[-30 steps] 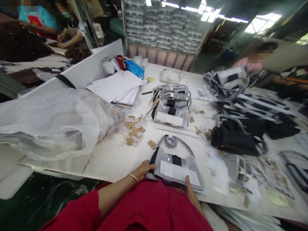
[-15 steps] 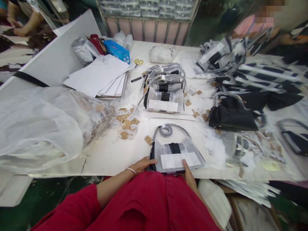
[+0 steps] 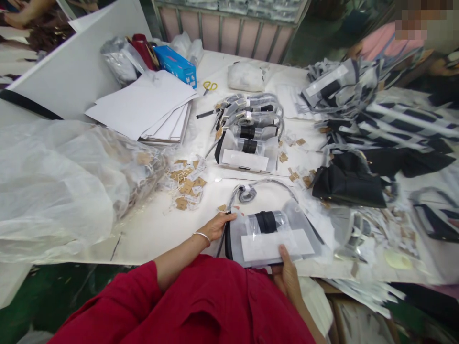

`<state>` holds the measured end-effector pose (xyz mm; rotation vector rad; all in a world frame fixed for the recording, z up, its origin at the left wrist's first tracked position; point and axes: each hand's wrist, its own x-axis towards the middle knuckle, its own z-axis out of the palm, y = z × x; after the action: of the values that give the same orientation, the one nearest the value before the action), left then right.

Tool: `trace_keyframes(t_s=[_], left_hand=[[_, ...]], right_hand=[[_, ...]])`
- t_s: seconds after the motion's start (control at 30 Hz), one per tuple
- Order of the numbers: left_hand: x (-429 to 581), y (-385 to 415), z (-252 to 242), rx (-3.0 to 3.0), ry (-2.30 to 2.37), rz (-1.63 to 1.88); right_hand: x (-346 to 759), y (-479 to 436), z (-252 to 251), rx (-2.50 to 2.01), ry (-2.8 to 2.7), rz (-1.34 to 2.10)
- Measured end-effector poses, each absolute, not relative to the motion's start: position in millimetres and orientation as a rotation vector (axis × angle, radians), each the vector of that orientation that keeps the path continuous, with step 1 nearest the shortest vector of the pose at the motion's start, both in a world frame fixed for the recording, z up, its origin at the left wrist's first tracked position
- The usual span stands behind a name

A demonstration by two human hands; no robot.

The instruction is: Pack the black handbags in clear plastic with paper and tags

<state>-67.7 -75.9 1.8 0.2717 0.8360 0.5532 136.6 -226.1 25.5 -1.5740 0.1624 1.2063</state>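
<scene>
Handbag (image 3: 270,228), black under a pale wrap, sits right at the near edge of the table (image 3: 154,239), up close to the person's red top (image 3: 201,306). Both hands are closed on it. Left hand (image 3: 217,226) pinches the left end up by the handle (image 3: 272,181), thumb on the near side. Right hand (image 3: 287,274) has the lower edge, thumb pressed on the white card (image 3: 276,244) and the other fingers tucked underneath, mostly hidden. My guess is that holding an end plus the bottom edge keeps the soft wrap from slipping and the card snug against the front.

Long axis runs left to right, pretty much along the table edge. Handle arches away from the person, base faces the red top, card side looks up at the camera. Can't really tell if it's flat on the table or propped up a bit. Coiled strap (image 3: 246,193) lies up by the left part of the handle.

Similar wrapped bags (image 3: 247,155) are lined up farther back facing the same way, probably to save space. Brown tags (image 3: 186,186) are heaped to the left, likely so they're easy to reach.
</scene>
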Motion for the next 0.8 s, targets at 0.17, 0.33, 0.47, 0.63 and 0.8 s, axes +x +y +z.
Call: trace_keyframes(t_s=[0.17,0.33,0.47,0.63,0.8], left_hand=[[-69,-33,60,0.408,0.678,0.709],[-76,31,104,0.716,0.618,0.826],[-82,83,84,0.967,0.797,0.838],[-87,100,16,1.175,1.477,0.861],[-82,63,-23,1.244,1.517,0.905]], right_hand=[[147,-177,59,-1.443,0.054,1.012],[145,-115,74,-1.262,-0.083,1.105],[137,-66,44,-1.221,-0.068,1.270],[133,-30,-18,-1.540,0.076,1.512],[140,-32,-38,-1.405,0.062,1.547]])
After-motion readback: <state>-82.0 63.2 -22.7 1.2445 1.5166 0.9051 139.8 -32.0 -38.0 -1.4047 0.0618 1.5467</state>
